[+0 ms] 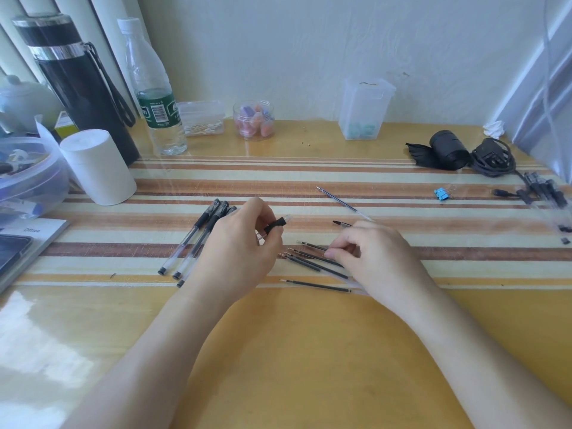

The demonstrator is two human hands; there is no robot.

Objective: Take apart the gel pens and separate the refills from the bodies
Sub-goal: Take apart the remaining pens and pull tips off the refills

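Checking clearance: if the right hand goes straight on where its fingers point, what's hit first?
Likely the cluster of thin black pen refills, right at the right hand's fingertips; beyond them, the left hand.

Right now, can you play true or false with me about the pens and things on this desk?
1. The left hand holds a pen body. True.
2. The binder clip is red. False: it is blue.
3. The right hand pinches at the loose refills. True.
4. The white tube lies on its side. False: it stands upright.
5. The water bottle has no cap. False: a white cap is on it.
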